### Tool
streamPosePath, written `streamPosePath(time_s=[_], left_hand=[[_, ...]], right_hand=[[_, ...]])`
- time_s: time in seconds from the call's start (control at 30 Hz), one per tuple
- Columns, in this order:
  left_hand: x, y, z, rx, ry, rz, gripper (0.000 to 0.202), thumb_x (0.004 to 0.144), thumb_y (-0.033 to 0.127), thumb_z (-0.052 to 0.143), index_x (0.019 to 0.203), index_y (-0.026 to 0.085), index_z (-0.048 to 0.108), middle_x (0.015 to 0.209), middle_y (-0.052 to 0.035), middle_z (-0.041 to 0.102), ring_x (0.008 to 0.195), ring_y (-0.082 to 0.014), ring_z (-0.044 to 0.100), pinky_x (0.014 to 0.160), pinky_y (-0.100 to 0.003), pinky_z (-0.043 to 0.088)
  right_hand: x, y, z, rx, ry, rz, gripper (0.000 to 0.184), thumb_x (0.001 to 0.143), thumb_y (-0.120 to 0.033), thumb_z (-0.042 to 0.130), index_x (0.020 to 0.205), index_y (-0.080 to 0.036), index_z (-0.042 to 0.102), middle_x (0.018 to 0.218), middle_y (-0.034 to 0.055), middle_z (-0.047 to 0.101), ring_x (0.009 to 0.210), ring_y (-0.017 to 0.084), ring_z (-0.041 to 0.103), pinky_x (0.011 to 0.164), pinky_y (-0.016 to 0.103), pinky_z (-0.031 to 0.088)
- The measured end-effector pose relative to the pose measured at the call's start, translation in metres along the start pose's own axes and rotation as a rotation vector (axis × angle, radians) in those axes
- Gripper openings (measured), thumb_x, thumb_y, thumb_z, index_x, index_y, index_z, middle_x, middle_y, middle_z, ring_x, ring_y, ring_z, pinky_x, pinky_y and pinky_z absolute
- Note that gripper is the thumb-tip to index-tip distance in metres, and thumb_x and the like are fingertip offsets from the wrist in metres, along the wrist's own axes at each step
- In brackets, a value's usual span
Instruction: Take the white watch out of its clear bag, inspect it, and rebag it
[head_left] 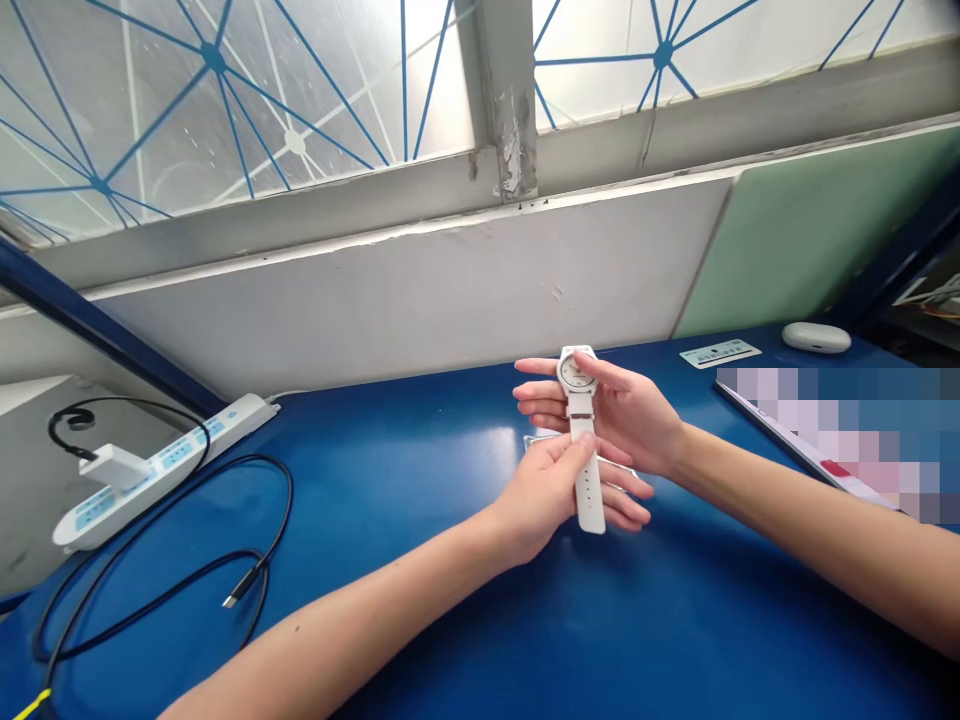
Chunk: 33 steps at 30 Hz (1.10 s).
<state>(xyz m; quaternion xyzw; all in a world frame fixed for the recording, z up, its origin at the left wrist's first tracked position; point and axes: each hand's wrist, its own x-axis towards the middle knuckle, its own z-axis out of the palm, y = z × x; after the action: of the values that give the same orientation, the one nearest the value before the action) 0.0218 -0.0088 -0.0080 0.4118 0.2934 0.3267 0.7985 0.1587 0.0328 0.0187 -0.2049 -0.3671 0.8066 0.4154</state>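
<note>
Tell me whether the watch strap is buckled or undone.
Undone. The strap of the white watch runs straight from the dial, its holed end loose. The right hand holds the dial, the left hand pinches the strap.

Is a white wristwatch [581,415]: round pale dial [577,371] in a white case, plain white strap [590,500]. Stands upright in the air over the blue table [450,450], dial on top and facing the camera. Sits with the case between thumb and fingers of the right hand [626,415]; is pinched at mid-strap by the left hand [541,492]. Shows a row of small holes along the free lower strap end.
</note>
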Motion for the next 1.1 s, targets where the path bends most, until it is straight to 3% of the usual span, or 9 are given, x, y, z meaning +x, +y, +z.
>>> streamPosePath(time_s=[0.2,0.37,0.53,0.83,1.1], left_hand=[[-0.002,-0.002,0.005,-0.064,0.076,-0.033,0.036,0.098,0.041,0.058,0.089,0.007,0.065,0.083,-0.0160,0.074,0.074,-0.0223,0.073,0.077,-0.037,0.057],[-0.013,-0.001,0.015,-0.273,-0.065,-0.090,0.029,0.099,0.035,0.057,0.094,0.009,0.067,0.091,-0.0142,0.074,0.085,-0.0235,0.074,0.086,-0.039,0.054],[-0.014,-0.001,0.013,-0.296,-0.136,-0.056,0.027,0.100,0.035,0.055,0.096,0.011,0.067,0.076,-0.0070,0.070,0.075,-0.0211,0.073,0.081,-0.040,0.055],[-0.009,0.000,0.005,-0.222,-0.070,-0.096,0.033,0.102,0.040,0.052,0.099,0.010,0.065,0.084,-0.0129,0.074,0.074,-0.0212,0.073,0.081,-0.039,0.055],[-0.008,0.000,0.003,-0.168,-0.021,-0.114,0.031,0.100,0.039,0.056,0.096,0.009,0.063,0.083,-0.0132,0.073,0.072,-0.0220,0.073,0.081,-0.041,0.056]], right_hand=[[0.005,0.008,0.000,0.028,0.120,0.018,0.044,0.104,-0.041,0.036,0.120,-0.016,0.067,0.103,0.0104,0.078,0.091,0.018,0.073,0.086,0.030,0.056],[0.002,0.016,0.010,0.088,0.093,0.066,0.041,0.103,-0.041,0.039,0.120,-0.016,0.067,0.093,0.0075,0.078,0.080,0.016,0.073,0.081,0.027,0.056],[-0.001,0.011,0.015,0.089,0.109,0.049,0.042,0.104,-0.041,0.036,0.119,-0.017,0.066,0.090,0.0073,0.077,0.078,0.016,0.071,0.082,0.031,0.055],[0.003,0.003,0.006,0.059,0.155,-0.001,0.043,0.103,-0.041,0.036,0.110,-0.016,0.070,0.087,0.0074,0.077,0.074,0.017,0.070,0.076,0.030,0.055],[0.005,0.000,-0.004,-0.006,0.072,0.026,0.036,0.102,-0.036,0.043,0.114,-0.017,0.069,0.095,0.0078,0.077,0.081,0.017,0.071,0.081,0.031,0.055]])
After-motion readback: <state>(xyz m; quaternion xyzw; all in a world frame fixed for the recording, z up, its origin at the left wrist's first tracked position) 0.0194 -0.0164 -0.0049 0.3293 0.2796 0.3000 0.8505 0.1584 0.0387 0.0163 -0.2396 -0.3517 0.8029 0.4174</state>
